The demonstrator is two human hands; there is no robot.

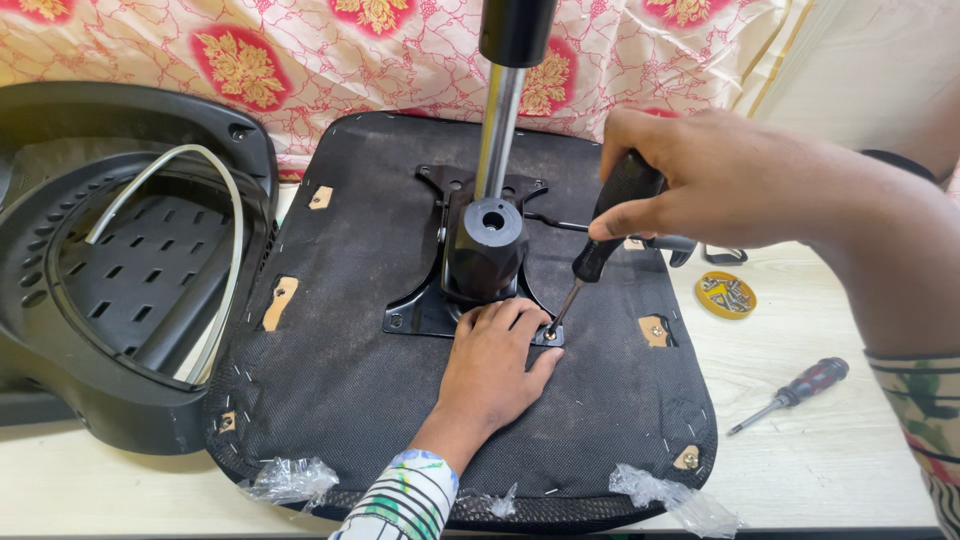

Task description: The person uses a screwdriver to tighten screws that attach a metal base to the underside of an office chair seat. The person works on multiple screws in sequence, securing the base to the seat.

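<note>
The upturned chair seat [330, 390] lies in the middle of the pale surface [830, 470]. On it sits a black metal plate [415, 310] with a gas cylinder [497, 130] rising at 12 o'clock. The left hand [492, 365] lies flat and open on the seat, fingers touching the plate's corner, holding nothing. The right hand [700, 180] has its grip closed around a black screwdriver [610, 225], whose tip meets a screw at the plate's 4 o'clock corner. A second screwdriver [795, 392] lies at 4 o'clock, a yellow lid with screws [726, 295] at 3 o'clock, a black chair back [110, 290] at 9 o'clock.
</note>
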